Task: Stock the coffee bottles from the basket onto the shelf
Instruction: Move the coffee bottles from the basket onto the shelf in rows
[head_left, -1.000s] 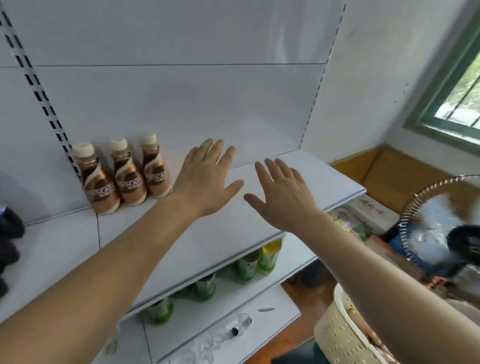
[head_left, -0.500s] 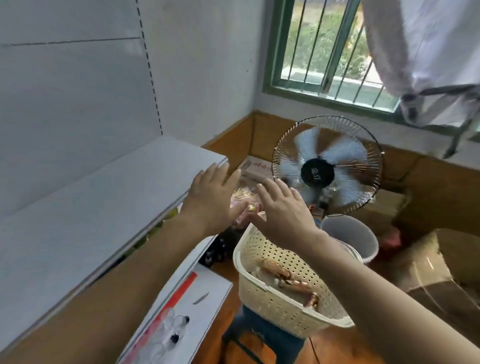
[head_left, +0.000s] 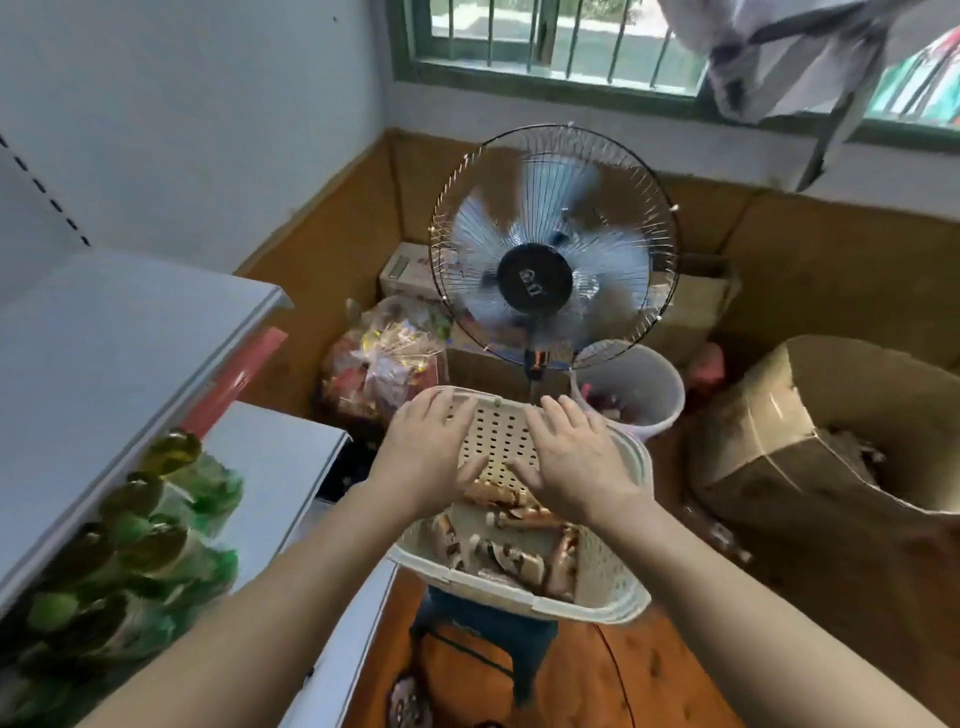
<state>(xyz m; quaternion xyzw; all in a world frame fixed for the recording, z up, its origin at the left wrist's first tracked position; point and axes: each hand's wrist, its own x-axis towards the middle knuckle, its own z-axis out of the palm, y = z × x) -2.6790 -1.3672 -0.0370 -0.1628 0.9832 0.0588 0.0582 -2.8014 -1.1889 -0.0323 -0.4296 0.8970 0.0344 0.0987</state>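
Below hands (head_left: 498, 457) (flat, empty): bottles (head_left: 511, 558).

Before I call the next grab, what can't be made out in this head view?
- Coffee bottles: the count; they lie heaped and blurred in the basket, some behind both hands.
- Left hand and right hand: whether either touches a bottle; only the backs show.
- Green bottles under the shelf: labels blurred, the row cut by the left edge.
- Blue stool: mostly hidden under the basket.
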